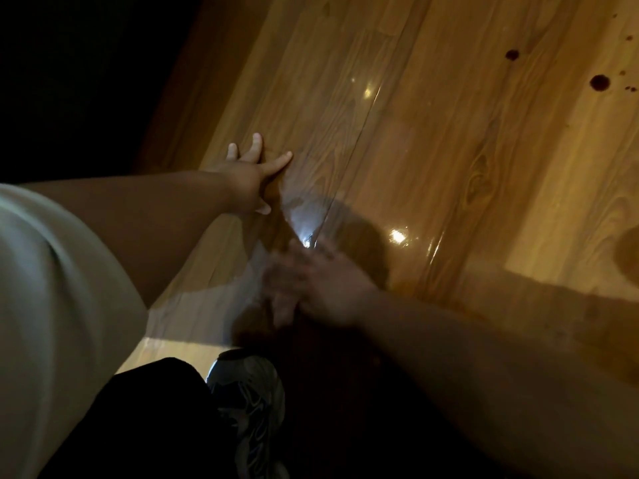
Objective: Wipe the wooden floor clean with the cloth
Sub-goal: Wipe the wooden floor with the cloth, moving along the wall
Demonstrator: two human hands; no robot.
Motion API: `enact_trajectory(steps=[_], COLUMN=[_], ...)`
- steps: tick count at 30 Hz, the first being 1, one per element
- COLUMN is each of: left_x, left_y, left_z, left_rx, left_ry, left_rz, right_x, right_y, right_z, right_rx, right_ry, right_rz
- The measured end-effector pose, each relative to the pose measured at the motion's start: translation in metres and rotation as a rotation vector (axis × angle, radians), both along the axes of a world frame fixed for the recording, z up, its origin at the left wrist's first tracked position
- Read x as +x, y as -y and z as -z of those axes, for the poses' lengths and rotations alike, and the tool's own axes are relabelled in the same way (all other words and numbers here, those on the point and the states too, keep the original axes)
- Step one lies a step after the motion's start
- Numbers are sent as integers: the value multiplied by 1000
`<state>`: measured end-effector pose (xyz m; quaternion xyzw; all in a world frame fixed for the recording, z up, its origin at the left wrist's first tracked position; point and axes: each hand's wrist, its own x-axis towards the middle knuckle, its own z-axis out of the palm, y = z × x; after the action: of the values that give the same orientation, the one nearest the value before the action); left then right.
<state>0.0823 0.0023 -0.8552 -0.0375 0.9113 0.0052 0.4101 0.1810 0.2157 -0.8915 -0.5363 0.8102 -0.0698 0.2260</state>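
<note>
L hand [249, 172] flat on floor [449, 150], R hand [323, 288] blurred.

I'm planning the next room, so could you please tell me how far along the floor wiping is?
Done: the wooden floor carries a wet sheen mid-frame, so that part is probably wiped. In hand: the left hand presses flat on it; the right hand is motion-blurred beside a pale smear, possibly the cloth. Left: dark red spots at upper right look untouched.
</note>
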Motion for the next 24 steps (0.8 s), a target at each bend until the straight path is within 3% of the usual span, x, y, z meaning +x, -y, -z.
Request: enact_trajectory(steps=[4,5,7,10,12,13,15,17,19,20,22,24], left_x=[1,3,8,24,41,52,72,86,86,84,75,69], left_y=[-4,-5,-5,3,12,19,36,55,65,70,70,69], left_z=[-2,-4,-7,-8,-5,-3,1,5,6,4,2,0], left_rx=[15,35,110,222,171,110,8,-5,14,3,-17,-39], left_ry=[-21,-29,-75,-231,-333,-353,-296,-166,-65,-26,24,40], left_rz=[-28,-47,-121,-330,-391,-403,-460,-511,-491,-462,-424,-409], right_x=[-77,-84,-71,-18,0,-5,-30,-68,-101,-105,-91,-54], right_y=[-42,-41,-23,6,11,9,-1,-18,-32,-29,-14,9], right_z=[1,-2,-4,-4,-4,-3,0,-1,-8,-13,-18,-18], right_rx=[74,101,111,-56,-71,-57,-22,12,80,108,128,33], right_ry=[21,51,15,62,106,62,-43,-87,19,84,91,68], right_rz=[890,1026,968,388,-6,-93,52,550,1024,1147,1048,683])
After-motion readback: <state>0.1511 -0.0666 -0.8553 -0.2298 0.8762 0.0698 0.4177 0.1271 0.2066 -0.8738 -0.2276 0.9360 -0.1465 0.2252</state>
